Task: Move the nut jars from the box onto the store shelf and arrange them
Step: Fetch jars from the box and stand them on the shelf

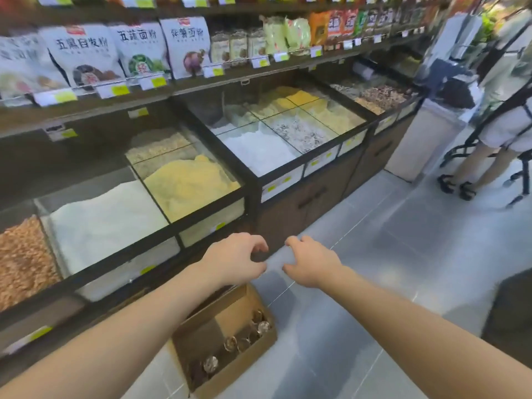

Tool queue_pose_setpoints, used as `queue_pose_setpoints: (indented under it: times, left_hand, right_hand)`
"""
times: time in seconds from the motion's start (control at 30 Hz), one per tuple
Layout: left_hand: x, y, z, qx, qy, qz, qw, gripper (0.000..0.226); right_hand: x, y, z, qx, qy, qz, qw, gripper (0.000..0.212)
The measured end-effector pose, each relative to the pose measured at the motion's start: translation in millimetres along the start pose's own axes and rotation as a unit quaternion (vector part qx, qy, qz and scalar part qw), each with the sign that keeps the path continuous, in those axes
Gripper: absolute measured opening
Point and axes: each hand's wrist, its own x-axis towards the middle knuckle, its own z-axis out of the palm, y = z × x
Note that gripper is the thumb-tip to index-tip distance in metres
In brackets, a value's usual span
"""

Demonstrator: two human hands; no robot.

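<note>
Head view, looking down the aisle: both bare arms reach forward over the floor [388, 254] in front of the grain bins. The left hand [233, 259] hangs in the air with its fingers loosely curled and its grip holding nothing. The right hand [312, 262] is just beside it, apart from it, fingers likewise loosely bent and grasping nothing.

Below the left forearm, a cardboard box [253, 352] sits open on the floor, close against the base of the bin counter. Several nut jars [230, 343] stand inside it along its right wall, seen from above by their round tops; another jar top [210, 364] shows nearer the box's near corner. How many there are in all I cannot tell.

On the store shelf [201, 82] above the bins, a few jars [238, 47] already stand in a row, between white flour bags [83, 53] on the left and pale green packets [288, 34] on the right. A person [489, 145] stands by a cart at the far right edge of the aisle.
</note>
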Motion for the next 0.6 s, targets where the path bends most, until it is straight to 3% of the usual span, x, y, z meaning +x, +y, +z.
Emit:
queue_pose_setpoints:
  times: [0.37,0.6]
  left_hand:
    - [36,-137,85,-0.086,-0.042,-0.184,0.978,0.034]
    - [73,-220,196,-0.128,-0.079,-0.291,0.945,0.043]
  right_hand:
    - [132,-55,110,-0.017,-0.143,-0.091,0.985,0.052]
    - [218,-67,235,-0.034,-0.214,-0.121,0.969,0.066]
